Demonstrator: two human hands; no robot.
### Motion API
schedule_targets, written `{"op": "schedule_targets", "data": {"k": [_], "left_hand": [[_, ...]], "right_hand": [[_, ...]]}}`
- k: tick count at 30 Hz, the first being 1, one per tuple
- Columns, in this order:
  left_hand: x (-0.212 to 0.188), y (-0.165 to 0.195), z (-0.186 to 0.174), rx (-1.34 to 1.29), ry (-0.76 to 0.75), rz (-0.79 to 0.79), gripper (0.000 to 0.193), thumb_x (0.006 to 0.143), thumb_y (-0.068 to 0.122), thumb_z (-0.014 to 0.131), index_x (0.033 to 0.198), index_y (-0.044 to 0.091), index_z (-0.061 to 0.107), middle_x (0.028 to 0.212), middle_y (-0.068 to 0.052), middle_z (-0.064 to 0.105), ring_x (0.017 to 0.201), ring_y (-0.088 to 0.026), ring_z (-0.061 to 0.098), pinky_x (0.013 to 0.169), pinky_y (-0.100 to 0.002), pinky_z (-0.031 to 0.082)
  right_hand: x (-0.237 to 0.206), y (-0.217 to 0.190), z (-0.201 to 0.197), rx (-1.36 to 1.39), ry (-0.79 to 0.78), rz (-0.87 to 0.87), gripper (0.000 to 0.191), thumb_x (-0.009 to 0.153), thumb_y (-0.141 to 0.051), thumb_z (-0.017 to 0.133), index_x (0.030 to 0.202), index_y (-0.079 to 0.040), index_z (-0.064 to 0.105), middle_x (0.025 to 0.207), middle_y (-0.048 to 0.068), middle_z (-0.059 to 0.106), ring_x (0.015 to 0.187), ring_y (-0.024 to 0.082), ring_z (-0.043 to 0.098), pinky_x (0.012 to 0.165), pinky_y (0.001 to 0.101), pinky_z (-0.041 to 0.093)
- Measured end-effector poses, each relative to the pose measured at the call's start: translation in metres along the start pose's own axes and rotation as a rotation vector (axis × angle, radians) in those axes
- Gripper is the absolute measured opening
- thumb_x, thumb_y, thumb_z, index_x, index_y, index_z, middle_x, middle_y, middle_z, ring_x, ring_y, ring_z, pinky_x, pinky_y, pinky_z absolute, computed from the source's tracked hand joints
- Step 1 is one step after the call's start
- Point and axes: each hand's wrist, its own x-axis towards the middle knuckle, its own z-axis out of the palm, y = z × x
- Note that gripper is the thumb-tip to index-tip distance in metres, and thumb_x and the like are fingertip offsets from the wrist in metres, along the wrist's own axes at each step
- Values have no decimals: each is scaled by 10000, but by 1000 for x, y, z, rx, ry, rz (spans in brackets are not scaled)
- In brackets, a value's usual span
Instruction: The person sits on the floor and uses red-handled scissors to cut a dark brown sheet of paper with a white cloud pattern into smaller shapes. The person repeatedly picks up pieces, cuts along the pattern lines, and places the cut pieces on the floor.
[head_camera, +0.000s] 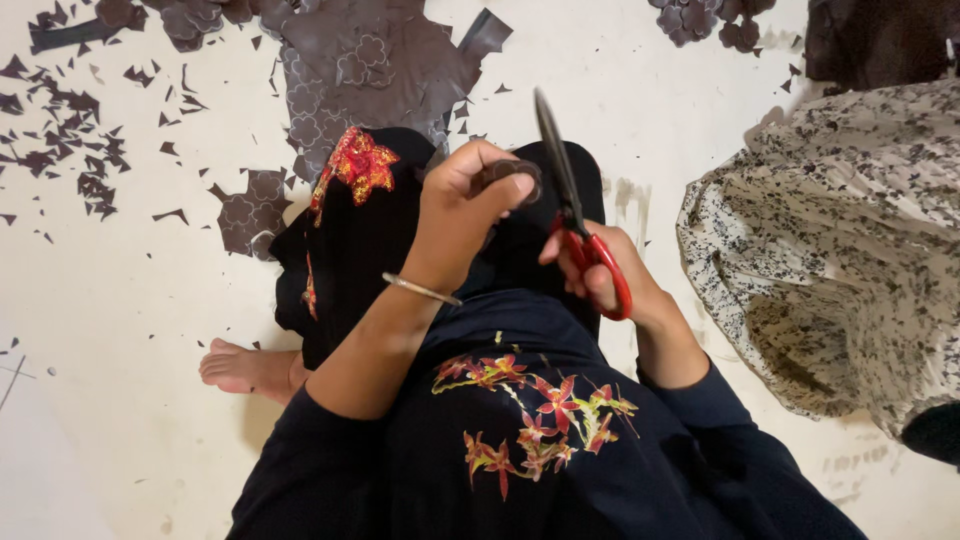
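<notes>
Pinching a small dark cutout in my left hand, I am gripping red-handled scissors in my right hand, blades shut, dark scraps lying at ten o'clock, patterned cloth at three.

Even, moderately bright indoor light with a warm cast falls on the pale floor. Shadows are soft and short: a faint one lies beside the foot, and another beside the patterned cloth. No glare. The dark clothing loses detail in its folds. Focus is sharp at centre; scraps at the edges look slightly soft.
</notes>
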Motion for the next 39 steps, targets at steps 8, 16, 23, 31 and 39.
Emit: {"op": "schedule_targets", "data": {"k": [8, 16, 23, 31, 39], "left_hand": [[-17, 4, 109, -331, -21, -205, 185, 921, 77, 734, 1075, 75, 632, 949, -14, 683, 774, -76, 618, 681, -226, 500], [-52, 25, 105, -299, -73, -389, 131, 925, 150, 727, 987, 68, 645, 908, -46, 673, 791, -128, 667, 766, -297, 575], [-87, 104, 125, -253, -52, -378, 194, 951, 220, 690, 1022, 41, 706, 894, -33, 679, 768, -98, 640, 728, -278, 565], [-96, 149, 113, -170, 74, -254, 225, 921, 68, 685, 1141, 23, 667, 949, -64, 716, 776, -126, 678, 716, -281, 619], [-15, 62, -127, -53, 594, -115, 321, 827, -59, 699, 1139, -29, 632, 847, -147, 723, 656, -204, 725, 570, -342, 657]], "right_hand": [[-60, -49, -54, 19, 295, -71, 443, 920, -387, 752, 1119, -3, 657, 742, -14, 619, 601, 52, 566, 541, 207, 441], [-61, -85, -26, 127, 473, -15, 173, 964, -180, 704, 1001, -16, 664, 729, 11, 633, 582, 72, 572, 537, 212, 441], [-95, -191, -10, 166, 456, 11, 162, 962, -178, 692, 972, -20, 659, 707, 15, 633, 561, 82, 559, 529, 218, 435], [-110, -239, 13, 138, 414, 21, 232, 989, -222, 653, 1008, 8, 676, 662, 24, 589, 538, 95, 542, 520, 233, 440], [-73, -40, 60, 133, 464, 75, 232, 995, -209, 643, 992, 23, 652, 630, 26, 550, 517, 116, 512, 507, 251, 415]]}}
